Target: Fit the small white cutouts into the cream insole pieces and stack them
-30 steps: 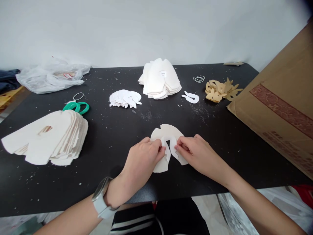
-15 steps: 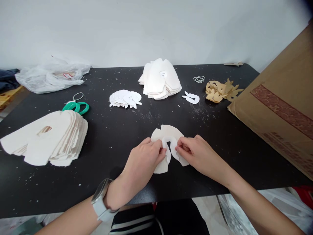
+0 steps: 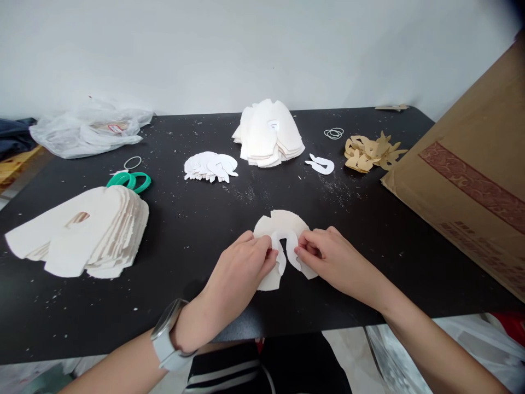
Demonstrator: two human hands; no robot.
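A cream, fan-shaped flat piece lies on the black table near its front edge, with a notch at its top and an opening at the bottom. Around that opening runs a white U-shaped strip. My left hand pinches the left side, where strip and cream piece overlap. On the right side, my right hand does the same with curled fingers. Both fingertips are partly hidden. Whether the strip is stuck to the cream piece, I cannot tell.
Cream piece stacks stand at left and back. White strips, one loose strip, rubber bands and tan backing scraps lie behind. Green tape rings sit left; a cardboard box borders the right.
The opening inside the white strip looks slightly wider and rounder. Both hands keep their pinch in nearly the same place.
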